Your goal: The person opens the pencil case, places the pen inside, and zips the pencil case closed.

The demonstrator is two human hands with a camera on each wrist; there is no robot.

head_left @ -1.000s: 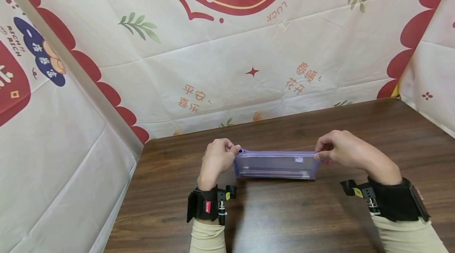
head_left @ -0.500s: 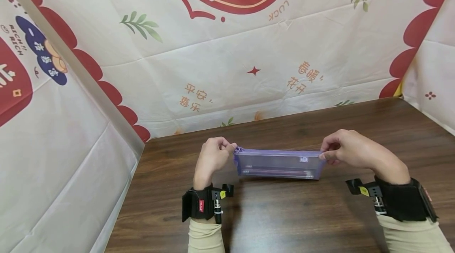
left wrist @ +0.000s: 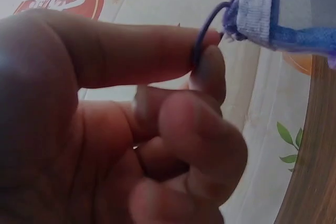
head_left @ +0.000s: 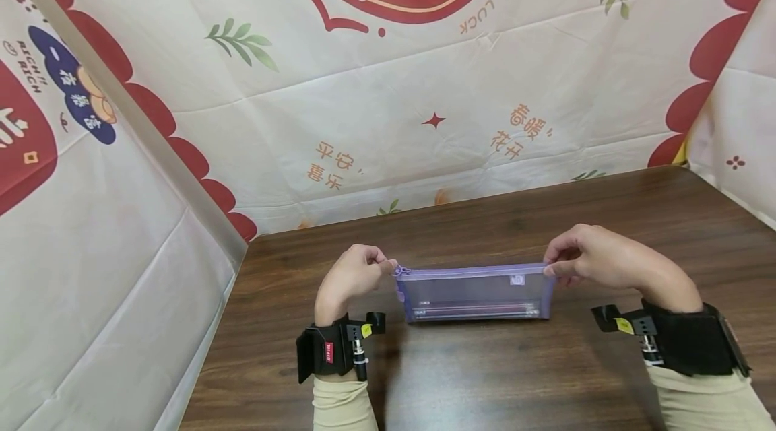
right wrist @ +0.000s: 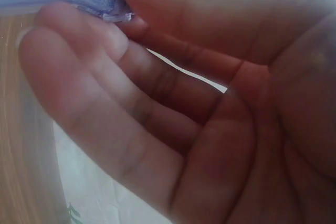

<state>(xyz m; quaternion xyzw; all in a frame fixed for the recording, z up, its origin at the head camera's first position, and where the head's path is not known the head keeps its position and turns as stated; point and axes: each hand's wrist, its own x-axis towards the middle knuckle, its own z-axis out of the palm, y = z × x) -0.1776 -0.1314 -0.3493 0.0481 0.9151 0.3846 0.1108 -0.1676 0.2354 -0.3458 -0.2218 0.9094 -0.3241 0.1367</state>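
A see-through mesh pencil case (head_left: 475, 293) with purple trim hangs lengthwise between my hands, just over or touching the table; I cannot tell which. Thin stick-like things, perhaps pens, lie along its bottom. At the left end, my left hand (head_left: 351, 276) pinches a purple cord loop (left wrist: 207, 24) between thumb and index finger. The loop joins the case's top corner (left wrist: 257, 11). My right hand (head_left: 600, 256) pinches the upper right corner of the case, its other fingers loosely bent. In the right wrist view that corner (right wrist: 113, 6) is partly hidden by the fingers.
Under the case spreads a dark wood table (head_left: 485, 377). A white printed cloth (head_left: 388, 94) stands as a wall behind it, and more cloth (head_left: 121, 249) closes the left side. Both wrists wear black camera straps (head_left: 330, 350).
My left hand has moved left and a little nearer, still pinching at the left end. The case has shifted slightly right and nearer, together with a small rightward shift of my right hand.
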